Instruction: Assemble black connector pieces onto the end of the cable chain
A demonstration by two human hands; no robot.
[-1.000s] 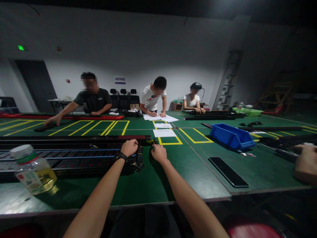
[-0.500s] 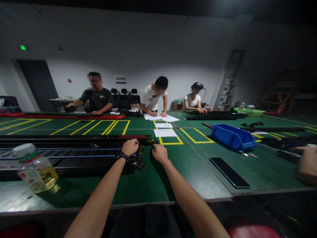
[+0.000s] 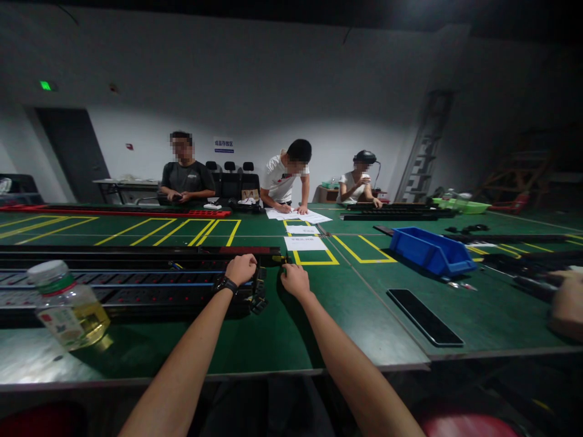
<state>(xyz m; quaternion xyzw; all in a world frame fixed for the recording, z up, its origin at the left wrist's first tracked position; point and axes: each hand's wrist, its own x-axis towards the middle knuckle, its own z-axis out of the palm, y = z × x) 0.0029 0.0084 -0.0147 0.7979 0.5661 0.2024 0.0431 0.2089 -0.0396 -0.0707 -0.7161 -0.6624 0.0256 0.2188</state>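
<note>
My left hand (image 3: 241,269), with a dark watch on its wrist, is curled over the right end of the long black strips (image 3: 150,290). These lie side by side on the green table, with rows of red dots and blue lines along them. Just right of their end, my right hand (image 3: 295,279) has its fingers bent together at a small dark piece (image 3: 283,260) by the tip of the rear strip. Its fingertips are partly hidden, so what they pinch is unclear. Black end pieces (image 3: 259,297) hang together below my left hand.
A bottle of yellow liquid (image 3: 68,309) stands at left, before the strips. To the right are a phone (image 3: 423,317), a blue bin (image 3: 430,252) and another person's hand (image 3: 567,303). Paper sheets (image 3: 305,243) lie ahead. Several people work across the table.
My hands keep almost the same place. Across the table, the person at left has drawn an outstretched arm in, and the person at right has raised a hand toward the face.
</note>
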